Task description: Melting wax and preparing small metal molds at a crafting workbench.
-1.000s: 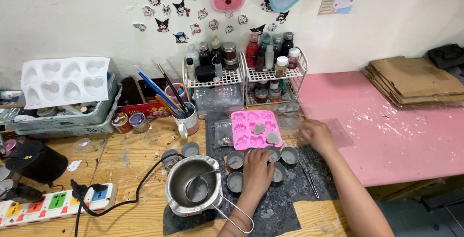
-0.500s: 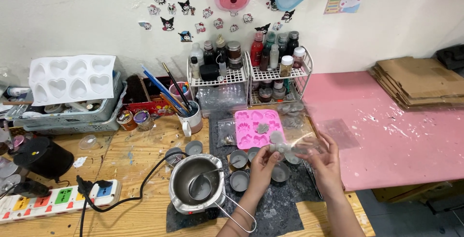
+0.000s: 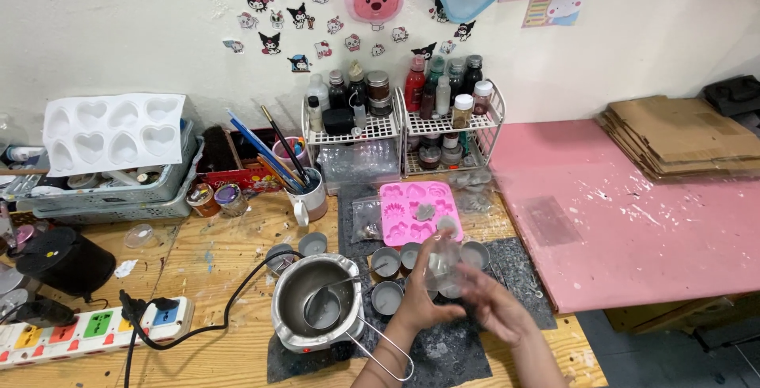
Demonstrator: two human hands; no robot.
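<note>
My left hand (image 3: 418, 297) and my right hand (image 3: 495, 309) meet over the dark mat (image 3: 459, 348), both gripping a small clear plastic bag (image 3: 443, 265). The bag is blurred and I cannot make out what is in it. Just beyond the hands lies a pink silicone mould (image 3: 419, 212) with a few grey pieces in its cavities. Several small round tins (image 3: 386, 261) stand on the mat around the hands. Left of my left hand sits a metal melting pot (image 3: 317, 301) with a spoon inside and a wire handle pointing toward me.
Two wire racks of bottles and jars (image 3: 356, 123) stand against the wall. A mug of brushes (image 3: 307, 196), a white heart mould (image 3: 111, 131) on grey baskets, a power strip (image 3: 87, 329) and a black pouch (image 3: 63, 261) are left. A pink table (image 3: 633, 222) with stacked cardboard (image 3: 681, 135) is right.
My right hand reached out to the right of the pink mould, came back toward me with the clear bag, and my left hand rose to grip it too.
</note>
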